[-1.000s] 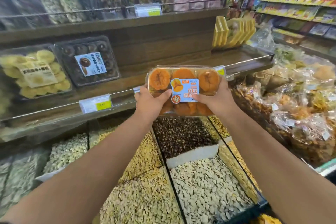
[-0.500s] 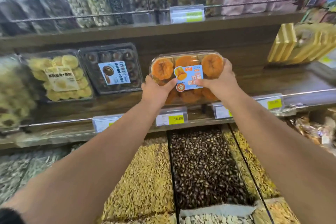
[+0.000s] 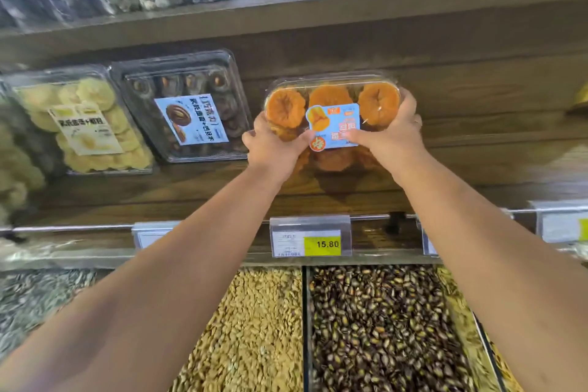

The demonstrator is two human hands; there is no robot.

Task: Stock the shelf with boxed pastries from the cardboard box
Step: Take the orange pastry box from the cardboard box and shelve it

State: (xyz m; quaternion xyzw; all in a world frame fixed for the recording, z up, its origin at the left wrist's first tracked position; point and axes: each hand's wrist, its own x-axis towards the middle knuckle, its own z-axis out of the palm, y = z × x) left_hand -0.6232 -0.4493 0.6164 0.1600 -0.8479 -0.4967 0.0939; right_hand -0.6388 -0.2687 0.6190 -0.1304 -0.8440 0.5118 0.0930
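Pastry box point(image 3: 332, 111) at back of shelf point(image 3: 222, 188), left hand point(image 3: 273, 146) on its left end, right hand point(image 3: 388, 140) on its right. Second box point(image 3: 181, 105) just left, third box point(image 3: 82, 124) left again. Price tag point(image 3: 310, 240) on shelf front edge, below pastry box. Two seed bins point(image 3: 251, 328) side by side under that edge.

Orange pastries point(image 3: 332, 95), blue label point(image 3: 334, 127), yellow price tag point(image 3: 322, 244)

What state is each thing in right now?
orange pastry box: closed, tilted back, held at the shelf.
left hand: grips the box's left end.
right hand: grips the box's right end.
chocolate pastry box: closed, leaning back on the shelf.
yellow pastry box: closed, leaning back beside it.
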